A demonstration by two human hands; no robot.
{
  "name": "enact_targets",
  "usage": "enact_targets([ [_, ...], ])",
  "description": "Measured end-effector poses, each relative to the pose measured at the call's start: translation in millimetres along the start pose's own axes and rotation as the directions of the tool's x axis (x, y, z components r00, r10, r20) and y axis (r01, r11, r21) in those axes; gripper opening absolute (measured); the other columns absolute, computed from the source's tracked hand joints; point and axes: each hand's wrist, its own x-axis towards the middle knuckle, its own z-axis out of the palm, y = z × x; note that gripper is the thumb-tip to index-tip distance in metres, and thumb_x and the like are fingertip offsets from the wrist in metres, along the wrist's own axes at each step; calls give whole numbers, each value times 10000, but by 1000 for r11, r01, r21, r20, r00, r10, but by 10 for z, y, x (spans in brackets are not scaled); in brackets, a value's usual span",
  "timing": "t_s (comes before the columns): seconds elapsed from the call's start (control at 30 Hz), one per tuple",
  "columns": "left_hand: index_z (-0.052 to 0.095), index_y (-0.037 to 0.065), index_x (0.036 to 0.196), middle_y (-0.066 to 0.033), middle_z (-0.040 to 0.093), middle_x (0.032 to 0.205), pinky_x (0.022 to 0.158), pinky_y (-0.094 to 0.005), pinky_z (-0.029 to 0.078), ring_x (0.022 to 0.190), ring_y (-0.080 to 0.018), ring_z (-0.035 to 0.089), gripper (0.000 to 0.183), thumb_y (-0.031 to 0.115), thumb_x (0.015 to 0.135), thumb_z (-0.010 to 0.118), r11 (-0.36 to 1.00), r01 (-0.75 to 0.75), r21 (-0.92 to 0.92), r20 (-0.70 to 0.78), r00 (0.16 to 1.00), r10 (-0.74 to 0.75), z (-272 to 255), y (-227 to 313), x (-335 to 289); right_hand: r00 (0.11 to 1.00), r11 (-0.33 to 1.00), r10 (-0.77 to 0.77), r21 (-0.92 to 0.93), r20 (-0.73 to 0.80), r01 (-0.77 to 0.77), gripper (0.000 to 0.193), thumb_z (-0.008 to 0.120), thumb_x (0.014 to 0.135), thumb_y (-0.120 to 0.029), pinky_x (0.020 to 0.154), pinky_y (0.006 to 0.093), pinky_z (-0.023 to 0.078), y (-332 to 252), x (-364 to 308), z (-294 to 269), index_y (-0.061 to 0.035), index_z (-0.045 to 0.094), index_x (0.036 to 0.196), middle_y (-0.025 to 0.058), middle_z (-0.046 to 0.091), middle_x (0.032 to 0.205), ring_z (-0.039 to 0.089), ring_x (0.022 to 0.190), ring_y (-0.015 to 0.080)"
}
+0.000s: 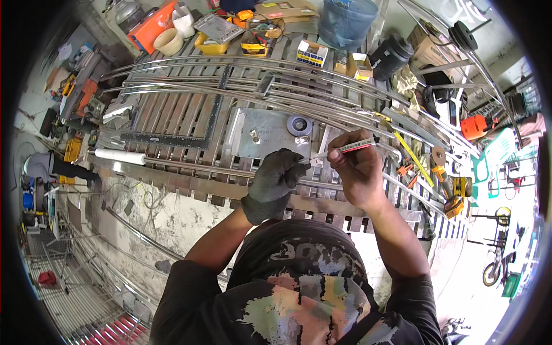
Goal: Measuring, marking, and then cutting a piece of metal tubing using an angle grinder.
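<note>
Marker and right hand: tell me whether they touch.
Touching. The head view shows the right hand pinching the red and white marker between its fingers, no gap visible.

Desk under my fingers: slatted metal top, rusty bars. Long curved steel rods lie across it, side to side. Big black square ruler flat on slats. Steel plate beside it, tape roll on plate. White roll at left edge. Yellow tray and small boxes along far edge.
</note>
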Motion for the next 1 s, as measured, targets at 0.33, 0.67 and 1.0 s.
enact_targets([
  [0.33, 654, 35, 926, -134, 609, 814, 831, -462, 472, 811, -360, 599, 50, 79, 932, 677, 809, -361, 464, 70, 925, 373, -8, 80, 282, 973, 992, 122, 14, -195, -122, 191, 758, 975, -100, 658, 295, 445, 139, -74, 334, 2, 653, 852, 59, 592, 806, 570, 724, 145],
  [0.67, 693, 96, 909, -145, 655, 856, 807, -524, 424, 841, -391, 599, 122, 165, 809, 689, 614, -410, 674, 99, 874, 476, -37, -1294, 923, 777, 798, 592, 16, -213, -603, 352, 755, 1004, -280, 627, 267, 508, 985, -532, 22, 15, 631, 1151, 69, 678, 851, 636, 744, 134],
  [1.0, 622, 172, 1440, -151, 531, 1562, 1265, -542, 246, 1514, -366, 380, 523, 341, 948, 675, 221, -9, 975, 16, 999, -32, -1294, -2149, 1139, 547, 393, 828, -573, -120, -720, 555, 822, 903, -400, 874, 451, 577, 806, -1242, -1908, 5, 685, 1258, 191, 751, 1140, 736, 954, 304],
])
